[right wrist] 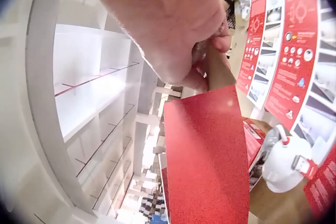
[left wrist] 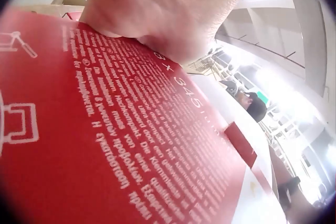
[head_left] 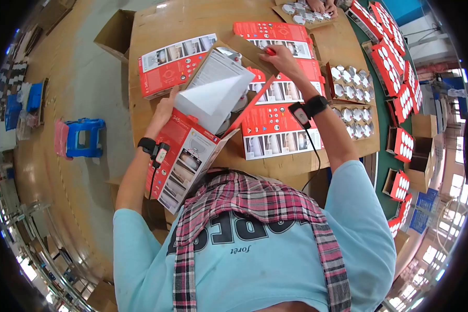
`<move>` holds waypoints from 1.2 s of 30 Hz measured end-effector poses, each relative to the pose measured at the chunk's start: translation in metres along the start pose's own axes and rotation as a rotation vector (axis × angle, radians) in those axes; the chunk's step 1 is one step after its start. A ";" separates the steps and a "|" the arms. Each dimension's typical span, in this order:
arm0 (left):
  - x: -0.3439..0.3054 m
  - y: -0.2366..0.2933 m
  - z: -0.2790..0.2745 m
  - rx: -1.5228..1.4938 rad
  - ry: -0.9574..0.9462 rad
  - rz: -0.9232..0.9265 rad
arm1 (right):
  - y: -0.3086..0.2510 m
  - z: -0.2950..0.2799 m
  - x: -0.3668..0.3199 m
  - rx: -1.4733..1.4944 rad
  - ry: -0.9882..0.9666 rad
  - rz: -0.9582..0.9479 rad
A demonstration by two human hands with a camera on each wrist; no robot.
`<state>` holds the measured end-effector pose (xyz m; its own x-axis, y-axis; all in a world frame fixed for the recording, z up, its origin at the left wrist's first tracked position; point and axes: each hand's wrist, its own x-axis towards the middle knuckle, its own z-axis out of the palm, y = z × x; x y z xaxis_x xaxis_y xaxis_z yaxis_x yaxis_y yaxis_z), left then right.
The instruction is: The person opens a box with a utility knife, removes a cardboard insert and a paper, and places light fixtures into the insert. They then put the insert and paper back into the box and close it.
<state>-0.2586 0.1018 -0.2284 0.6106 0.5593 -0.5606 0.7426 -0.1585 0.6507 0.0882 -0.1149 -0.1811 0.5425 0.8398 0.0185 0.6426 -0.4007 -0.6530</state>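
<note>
A red and white carton (head_left: 179, 174) stands tilted toward the person at the table's near edge, its top open. White paper sheets (head_left: 213, 88) lie inside over white round lamps, one lamp (right wrist: 286, 166) showing in the right wrist view. The left hand (head_left: 163, 113) holds the carton's left side; in the left wrist view its heel lies against the red printed panel (left wrist: 131, 129), fingers hidden. At the far right corner, the right hand (head_left: 285, 61) pinches a raised cardboard flap (right wrist: 207, 145), red on its outer face.
More printed cartons (head_left: 281, 130) lie flat on the wooden table (head_left: 166, 21). Trays of lamps (head_left: 351, 83) stand at right, beside a green belt (head_left: 382, 174) with open filled cartons. Another person's hands (head_left: 322, 6) work at the far end. A blue stool (head_left: 86, 138) stands left.
</note>
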 end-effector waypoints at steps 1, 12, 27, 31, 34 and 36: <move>0.009 -0.013 0.001 0.004 0.029 0.094 | -0.002 0.001 0.004 0.014 -0.024 0.025; -0.038 0.025 -0.008 -0.523 -0.147 -0.212 | -0.023 0.040 0.004 0.131 -0.070 0.075; 0.001 -0.059 0.023 0.308 0.136 -0.073 | 0.010 0.080 -0.048 0.037 0.048 0.049; 0.001 -0.067 0.029 0.458 0.068 0.082 | -0.045 0.053 -0.074 -0.001 0.140 0.051; -0.003 -0.065 0.032 0.509 0.069 0.076 | -0.090 0.080 -0.111 0.072 -0.381 -0.134; 0.002 -0.069 0.033 0.452 0.074 0.021 | -0.127 0.103 -0.139 0.120 -0.703 -0.185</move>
<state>-0.2990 0.0871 -0.2912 0.6176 0.6063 -0.5010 0.7859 -0.5002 0.3634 -0.1249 -0.1425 -0.1787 -0.0694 0.9424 -0.3272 0.6045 -0.2212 -0.7653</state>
